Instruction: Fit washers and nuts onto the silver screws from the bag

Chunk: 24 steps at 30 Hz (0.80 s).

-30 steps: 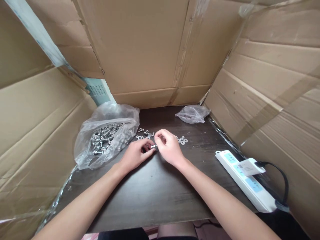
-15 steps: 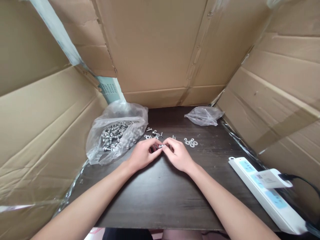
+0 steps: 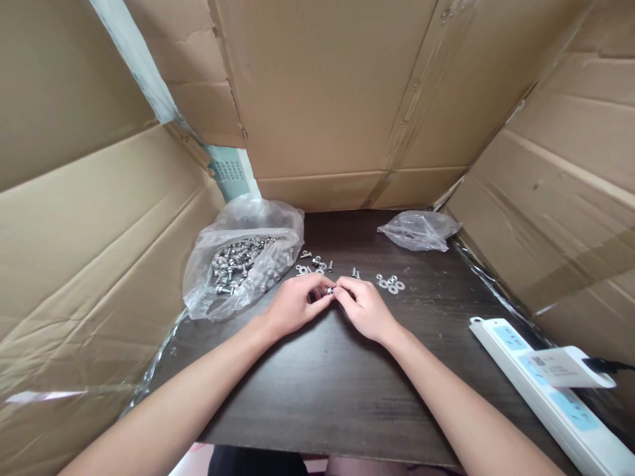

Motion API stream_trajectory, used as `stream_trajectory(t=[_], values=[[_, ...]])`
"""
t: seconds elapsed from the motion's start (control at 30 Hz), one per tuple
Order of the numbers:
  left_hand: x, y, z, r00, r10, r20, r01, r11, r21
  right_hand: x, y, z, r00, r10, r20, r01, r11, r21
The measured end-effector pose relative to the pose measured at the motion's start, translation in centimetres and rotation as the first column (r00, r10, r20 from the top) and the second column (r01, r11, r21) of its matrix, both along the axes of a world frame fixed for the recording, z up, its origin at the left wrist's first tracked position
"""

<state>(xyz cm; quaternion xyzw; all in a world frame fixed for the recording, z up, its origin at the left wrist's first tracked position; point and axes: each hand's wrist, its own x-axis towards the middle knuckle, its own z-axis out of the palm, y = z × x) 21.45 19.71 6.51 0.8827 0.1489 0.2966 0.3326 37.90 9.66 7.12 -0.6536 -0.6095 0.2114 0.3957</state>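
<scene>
Fingers of left hand [image 3: 296, 304] and right hand [image 3: 366, 309], now closer together, pinch a small bolt [image 3: 329, 291].

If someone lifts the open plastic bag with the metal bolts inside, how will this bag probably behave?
The open bag looks thin and crumpled, so it would probably sag and change shape rather than stay stiff. The many metal bolts heaped inside suggest it is heavy for its size. Its mouth gapes, so some bolts might spill if it tips.

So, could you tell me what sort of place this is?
Probably a makeshift hand-assembly spot: cardboard walls around a dark table, a bag of bolts, and loose washers.
</scene>
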Motion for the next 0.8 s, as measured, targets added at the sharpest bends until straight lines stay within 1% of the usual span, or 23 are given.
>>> stream_trajectory(t=[0.2,0.33,0.47,0.67,0.8], values=[[0.00,0.02,0.03,1.000,0.016,0.019,-0.016,1.000,-0.006,-0.10,-0.10,0.24,0.996,0.001,-0.092,-0.001,1.000,0.003],[0.00,-0.01,0.06,1.000,0.009,0.012,-0.009,1.000,0.003,-0.10,-0.03,-0.01,0.998,-0.015,-0.056,0.015,1.000,0.000],[0.01,0.00,0.07,0.999,0.035,-0.015,-0.035,0.999,0.012,-0.11,0.06,-0.19,0.999,-0.036,-0.026,0.036,0.999,0.010],[-0.03,0.02,-0.09,0.999,0.039,-0.018,-0.039,0.999,0.024,-0.19,0.13,-0.14,0.999,-0.044,0.023,0.045,0.998,-0.033],[-0.04,0.05,0.02,0.999,0.036,-0.015,-0.036,0.999,0.033,-0.10,0.05,0.02,0.999,-0.037,0.006,0.037,0.998,-0.053]])
